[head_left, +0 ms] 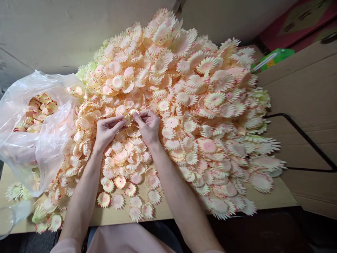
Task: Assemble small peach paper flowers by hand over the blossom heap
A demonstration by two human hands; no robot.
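Between my two hands is a small yellowish flower piece (pixel 128 120) with a jagged petal edge. My left hand (pixel 108 130) pinches its left side between thumb and fingers. On the other side, my right hand (pixel 149 127) grips its upper right edge with thumb and forefinger. Both hands are over a large heap of cream and pink petal discs (pixel 163 84), many with red-tinged tips. Smaller loose discs (pixel 120 182) lie below the hands, near the front of the table. My fingers partly cover the held piece.
A clear plastic bag (pixel 56 140) on the left holds more flower pieces (pixel 39 112). The wooden table (pixel 105 218) ends close to my body. To the right stand a cardboard box (pixel 300 91) and a bent black metal bar (pixel 305 135). A green packet (pixel 280 56) lies behind.
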